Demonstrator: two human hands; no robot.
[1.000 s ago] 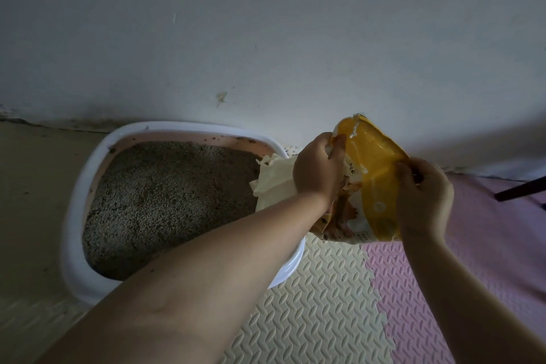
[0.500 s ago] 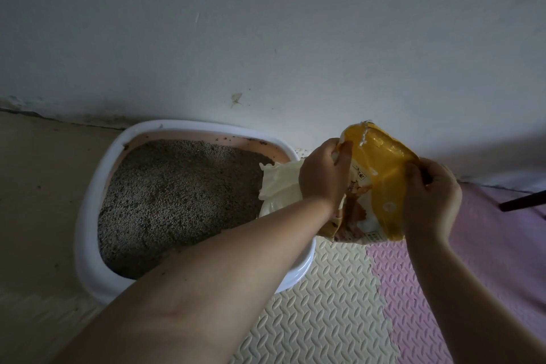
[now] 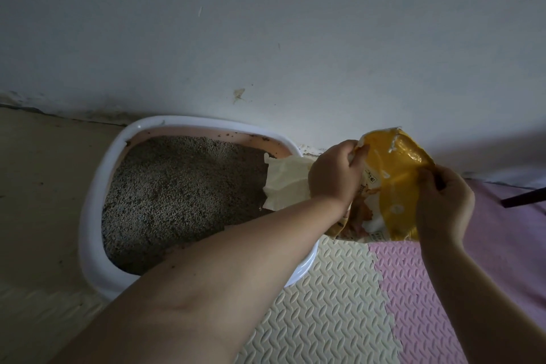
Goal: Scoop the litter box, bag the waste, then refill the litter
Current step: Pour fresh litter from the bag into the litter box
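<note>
Litter box [image 3: 90,216] holds grey litter [image 3: 177,195]. Left hand [image 3: 334,179], right hand [image 3: 443,207]: fingers curled gripping yellow bag [image 3: 396,177]; contents hidden.

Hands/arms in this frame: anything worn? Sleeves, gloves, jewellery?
Nothing worn that shows. The left hand and right hand are bare: no gloves, no rings visible. The left forearm and right forearm are bare to the frame edge: no sleeves, no watch or bracelet at either wrist. The light is dim, so fine marks cannot be told.
</note>
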